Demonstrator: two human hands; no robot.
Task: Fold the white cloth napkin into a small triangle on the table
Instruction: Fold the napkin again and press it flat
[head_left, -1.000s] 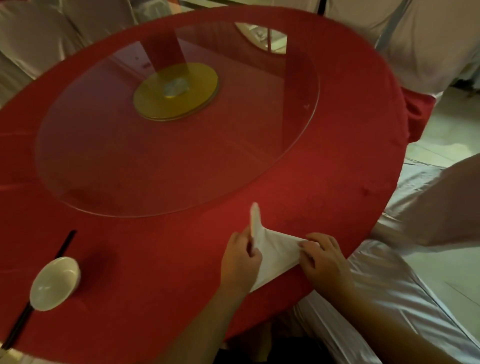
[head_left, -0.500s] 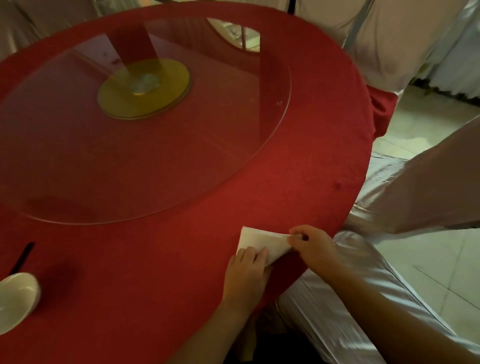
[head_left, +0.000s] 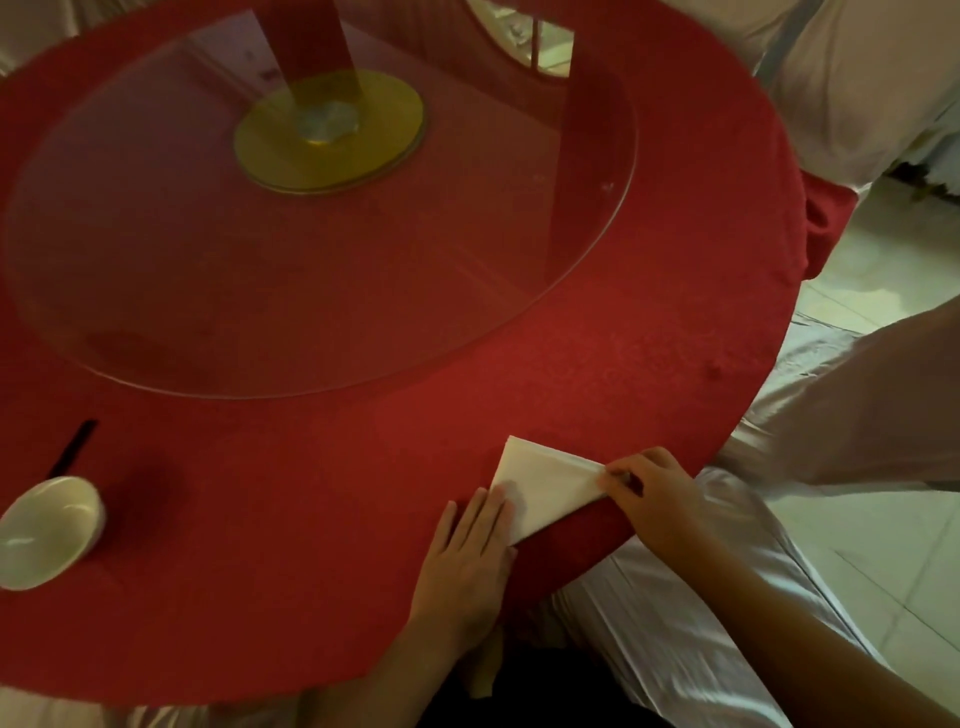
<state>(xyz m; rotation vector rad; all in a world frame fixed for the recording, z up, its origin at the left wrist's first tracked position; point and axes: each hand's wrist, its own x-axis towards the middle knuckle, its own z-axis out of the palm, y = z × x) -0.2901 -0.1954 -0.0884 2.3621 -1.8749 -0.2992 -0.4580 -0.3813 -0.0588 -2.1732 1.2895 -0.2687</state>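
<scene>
Head view. The napkin (head_left: 545, 486) lies flat as a small triangle on the table (head_left: 311, 493), at the table's near edge, well apart from the glass turntable (head_left: 311, 234) at the table's centre. The left hand (head_left: 467, 561) rests palm down, fingers extended and together, fingertips pressing the napkin's near-left corner; it grasps nothing. The right hand (head_left: 654, 499) is curled, thumb and fingers pinching the napkin's right corner at the table's edge. A bowl (head_left: 47, 530) sits at the table's left side, with a chopstick (head_left: 72, 449) just beyond it.
</scene>
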